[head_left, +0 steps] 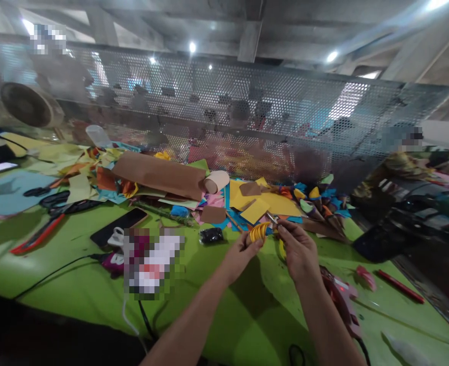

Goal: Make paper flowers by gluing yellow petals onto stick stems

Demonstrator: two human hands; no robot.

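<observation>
My left hand (238, 255) is closed around a small yellow rolled paper piece (259, 232), holding it above the green table (75, 264). My right hand (296, 250) is pinched shut right beside it, gripping a thin metal tool (273, 218) whose tip points at the yellow roll. A yellow strip (281, 249) hangs under my right hand. Both forearms reach in from the bottom edge.
Coloured paper scraps, a brown paper roll (163, 175) and paper cones (316, 203) litter the far table. Scissors (62, 203), a dark phone (119, 226), a black cable (52, 274), a pink glue gun (340, 297) and a red pen (399, 286) lie nearby. A perforated metal screen (247, 117) stands behind.
</observation>
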